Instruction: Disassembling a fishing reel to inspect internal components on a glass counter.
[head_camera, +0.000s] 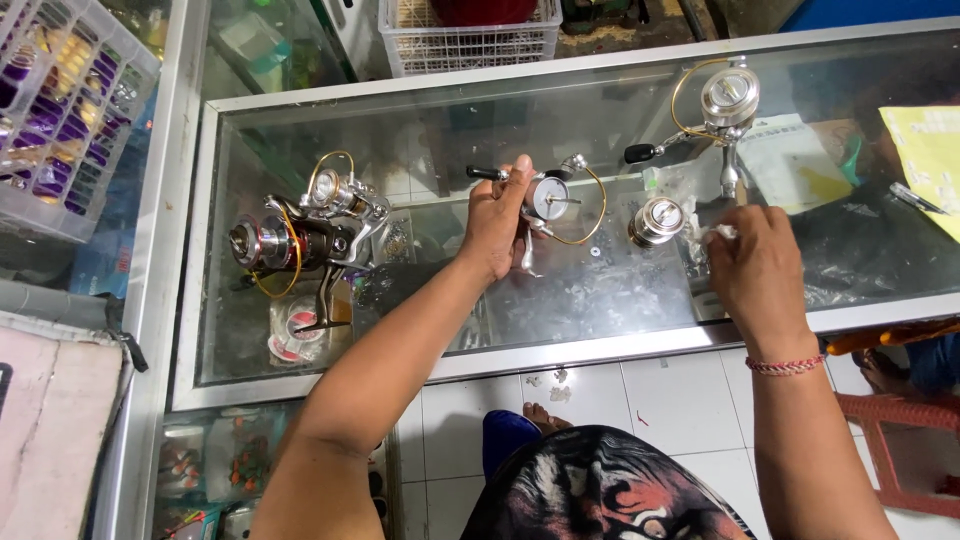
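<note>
Holding up one silver fishing reel body (548, 196) over the glass tabletop (620, 300), the left hand (497, 215) has its grip wrapped tight around the reel's stem, fingers fully closed, with the black handle knob poking out to the left and the gold bail wire curving off to the right. Over on the other side, the right hand (757, 268) is pinched shut on a small white scrap (722, 233), thumb and fingertips pressed together on it, low above the glass. Count the reels: four in all. One in the left hand, one standing upright on the tabletop at the far right (728, 105) with a gold bail, and two lying close together at the left, a dark red-and-gold reel (285, 245) and a silver one (340, 192) just behind it. One loose silver spool (657, 220) sits on the glass between the two hands, nearer the right. Two white wire baskets in view, one at far left (65, 110), one at the top (470, 40).
</note>
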